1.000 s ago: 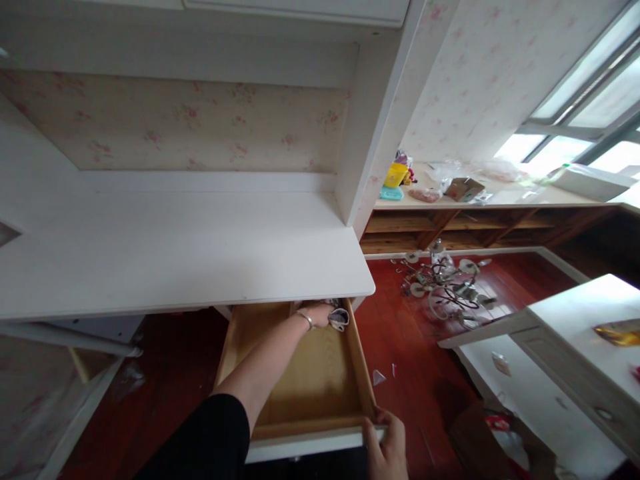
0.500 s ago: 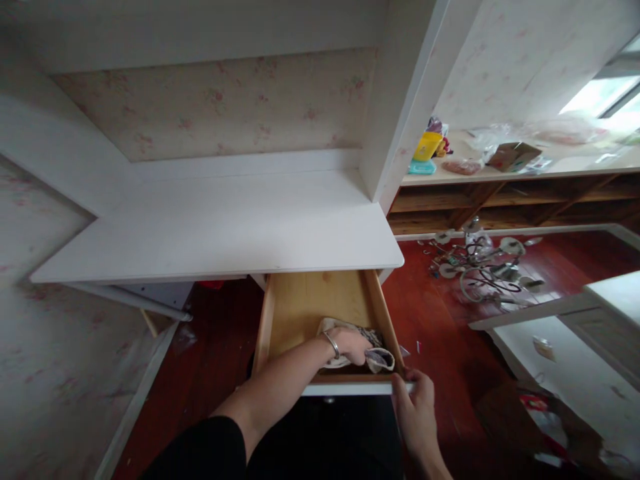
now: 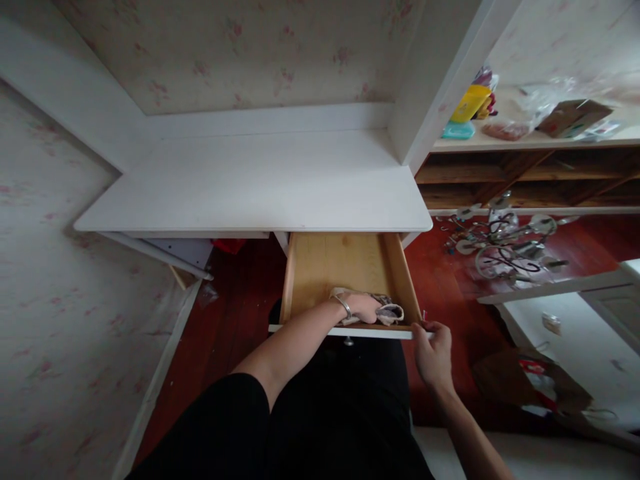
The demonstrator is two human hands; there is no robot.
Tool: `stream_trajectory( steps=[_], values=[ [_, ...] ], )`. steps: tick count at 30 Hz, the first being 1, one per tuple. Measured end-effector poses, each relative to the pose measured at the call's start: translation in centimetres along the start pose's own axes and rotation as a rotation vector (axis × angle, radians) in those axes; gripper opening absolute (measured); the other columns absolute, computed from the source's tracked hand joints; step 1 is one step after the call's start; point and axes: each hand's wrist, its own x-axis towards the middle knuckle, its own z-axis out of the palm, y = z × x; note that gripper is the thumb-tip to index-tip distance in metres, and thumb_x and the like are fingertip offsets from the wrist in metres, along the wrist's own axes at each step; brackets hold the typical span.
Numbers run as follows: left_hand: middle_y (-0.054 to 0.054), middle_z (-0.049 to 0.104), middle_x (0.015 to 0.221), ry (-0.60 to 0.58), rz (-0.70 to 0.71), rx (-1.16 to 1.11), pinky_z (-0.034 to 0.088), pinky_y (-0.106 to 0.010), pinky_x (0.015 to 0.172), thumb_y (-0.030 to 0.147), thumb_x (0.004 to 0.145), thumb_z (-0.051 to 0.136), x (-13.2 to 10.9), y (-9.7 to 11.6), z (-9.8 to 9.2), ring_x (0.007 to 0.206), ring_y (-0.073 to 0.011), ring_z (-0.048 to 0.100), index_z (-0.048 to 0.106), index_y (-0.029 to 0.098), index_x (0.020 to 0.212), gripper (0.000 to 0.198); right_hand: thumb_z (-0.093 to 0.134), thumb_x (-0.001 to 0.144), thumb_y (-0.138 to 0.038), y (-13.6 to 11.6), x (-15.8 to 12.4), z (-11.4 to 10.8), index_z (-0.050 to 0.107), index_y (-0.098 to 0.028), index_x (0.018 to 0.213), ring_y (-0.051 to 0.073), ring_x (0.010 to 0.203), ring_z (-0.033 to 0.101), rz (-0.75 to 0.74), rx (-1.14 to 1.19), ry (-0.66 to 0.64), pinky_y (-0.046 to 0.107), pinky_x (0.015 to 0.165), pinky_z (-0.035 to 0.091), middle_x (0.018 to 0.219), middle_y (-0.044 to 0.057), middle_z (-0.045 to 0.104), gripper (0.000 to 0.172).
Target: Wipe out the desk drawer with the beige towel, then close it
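A wooden drawer (image 3: 340, 260) with a white front is pulled out from under the white desk (image 3: 260, 183). Inside it, near the front, my left hand (image 3: 363, 309), with a silver bracelet at the wrist, is closed on a beige and grey cloth (image 3: 391, 313). Part of the cloth lies beneath the hand and part sticks out on its right. My right hand (image 3: 433, 347) grips the right end of the drawer front, thumb on the near side and fingers curled over the edge.
A chandelier (image 3: 520, 243) lies on the red floor at the right. Behind it, low wooden shelves (image 3: 465, 175) carry a yellow container (image 3: 470, 103), plastic bags and a carton (image 3: 573, 119). A white cabinet piece (image 3: 565, 333) and a brown bag (image 3: 505, 377) are at the lower right.
The view has shifted, so the desk, drawer and both hands appear higher and further right. My left hand stays on the cloth and my right hand stays on the drawer's corner.
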Motion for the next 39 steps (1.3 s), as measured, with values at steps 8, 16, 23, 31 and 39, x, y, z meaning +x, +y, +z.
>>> stream_trajectory(
  steps=[8, 16, 23, 31, 39],
  values=[
    [-0.009, 0.069, 0.107, 0.009, -0.061, -0.019, 0.051, -0.031, 0.072, 0.025, 0.071, 0.058, -1.2, -0.8, 0.1, 0.091, -0.0261, 0.065, 0.068, 0.022, 0.103, 0.034, 0.052, 0.078, -0.051, -0.5, -0.3, 0.2, 0.046, -0.02, 0.093, 0.023, 0.093, 0.047, 0.013, -0.015, 0.026, 0.036, 0.085, 0.035, 0.098, 0.004, 0.047, 0.036],
    [-0.007, 0.069, 0.107, -0.026, -0.123, -0.081, 0.048, -0.027, 0.071, 0.036, 0.077, 0.058, -5.5, -5.5, 0.5, 0.088, -0.0236, 0.065, 0.069, 0.023, 0.104, 0.032, 0.052, 0.077, -0.052, -0.6, -0.2, 0.3, 0.046, -0.019, 0.094, 0.023, 0.091, 0.047, 0.011, -0.003, 0.042, 0.037, 0.085, 0.036, 0.096, 0.003, 0.047, 0.037],
    [-0.007, 0.069, 0.105, 0.068, -0.169, -0.097, 0.047, -0.026, 0.071, 0.039, 0.08, 0.057, -7.7, -9.3, 1.1, 0.086, -0.0225, 0.064, 0.068, 0.022, 0.104, 0.032, 0.052, 0.077, -0.051, -0.5, -0.2, 0.3, 0.047, -0.019, 0.095, 0.024, 0.094, 0.049, 0.036, -0.022, 0.041, 0.038, 0.086, 0.036, 0.098, 0.004, 0.048, 0.037],
    [-0.01, 0.066, 0.111, 0.292, -0.127, -0.009, 0.046, -0.033, 0.088, 0.034, 0.083, 0.054, -5.6, -13.0, -1.0, 0.099, -0.0258, 0.061, 0.066, 0.018, 0.108, 0.033, 0.053, 0.077, -0.049, -0.7, -0.4, 0.4, 0.048, -0.019, 0.095, 0.024, 0.093, 0.049, 0.048, -0.02, 0.06, 0.037, 0.085, 0.036, 0.097, 0.004, 0.048, 0.034],
    [-0.009, 0.063, 0.12, 0.421, -0.226, -0.02, 0.044, -0.033, 0.093, 0.047, 0.083, 0.053, -3.8, -16.9, -4.5, 0.107, -0.0253, 0.058, 0.062, 0.02, 0.116, 0.044, 0.053, 0.077, -0.048, -0.4, -0.2, 0.9, 0.048, -0.019, 0.095, 0.024, 0.095, 0.05, 0.074, -0.008, 0.075, 0.036, 0.086, 0.035, 0.098, 0.004, 0.05, 0.034]
  ],
)
